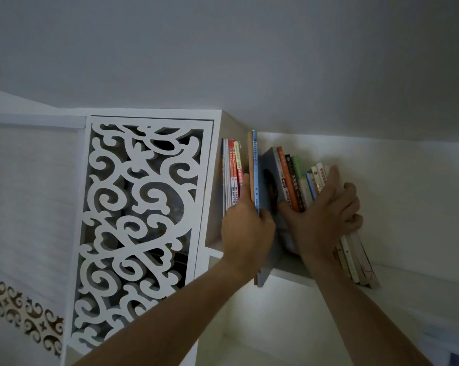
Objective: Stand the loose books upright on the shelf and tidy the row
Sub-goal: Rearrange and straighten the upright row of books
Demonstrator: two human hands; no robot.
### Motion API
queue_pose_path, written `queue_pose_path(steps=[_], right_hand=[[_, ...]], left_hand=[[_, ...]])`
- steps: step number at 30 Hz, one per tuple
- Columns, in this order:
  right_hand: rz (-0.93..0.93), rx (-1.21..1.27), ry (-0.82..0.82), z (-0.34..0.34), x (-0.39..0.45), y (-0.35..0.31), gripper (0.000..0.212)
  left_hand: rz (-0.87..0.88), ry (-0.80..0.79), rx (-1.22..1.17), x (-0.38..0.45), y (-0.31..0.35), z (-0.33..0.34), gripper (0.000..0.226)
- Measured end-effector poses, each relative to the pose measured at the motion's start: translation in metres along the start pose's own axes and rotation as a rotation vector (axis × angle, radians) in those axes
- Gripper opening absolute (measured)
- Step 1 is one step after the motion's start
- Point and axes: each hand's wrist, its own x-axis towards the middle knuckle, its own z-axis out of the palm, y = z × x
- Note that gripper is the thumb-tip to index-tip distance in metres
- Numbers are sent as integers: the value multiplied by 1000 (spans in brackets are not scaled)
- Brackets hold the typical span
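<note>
A row of books stands on a high white shelf (289,273). My left hand (245,228) grips a thin blue-spined book (254,165) together with a brown one, fingers on their left side and thumb on the right. A large grey book (269,175) leans just right of them. My right hand (326,215) lies over a group of leaning books (294,178) with orange, dark and green spines, index finger straight, thumb under them and the other fingers curled round the right side of the group. At the far left, several thin books (232,170) stand against the shelf's side wall.
A white carved scrollwork panel (141,220) closes the cabinet section left of the shelf. The ceiling (249,62) hangs close above the books. A plain white wall (407,207) runs to the right. Below the shelf is a lit white recess (275,326).
</note>
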Motion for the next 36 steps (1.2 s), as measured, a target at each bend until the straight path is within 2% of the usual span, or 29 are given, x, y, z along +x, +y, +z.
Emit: queue_pose_path(steps=[4, 9, 11, 14, 16, 18, 25, 28, 30, 34, 36], right_hand=[[-1, -16, -16, 0, -1, -1, 122], [-14, -29, -29, 1, -3, 0, 125], [-23, -41, -24, 2, -4, 1, 123], [-43, -37, -17, 4, -6, 3, 124], [-55, -30, -13, 6, -9, 3, 125], [-67, -41, -5, 8, -12, 2, 124], [-95, -86, -92, 8, -19, -3, 128], [-178, -92, -181, -1, -16, 7, 132], [-209, -28, -297, -15, -11, 21, 135], [44, 67, -707, -53, 8, 72, 130], [124, -18, -956, -70, 12, 102, 119]], left_hand=[[32, -10, 40, 26, -13, 29, 76], [180, 43, 182, 35, -30, 56, 71], [294, 121, 230, 36, -39, 60, 69], [508, 333, 394, 51, -59, 70, 67], [511, 393, 479, 60, -68, 71, 74], [491, 383, 510, 66, -71, 71, 78], [535, 268, 669, 74, -70, 61, 63], [568, 271, 704, 73, -75, 62, 68], [588, 311, 676, 70, -81, 67, 70], [658, 427, 649, 63, -91, 74, 48], [574, 385, 589, 54, -90, 73, 47]])
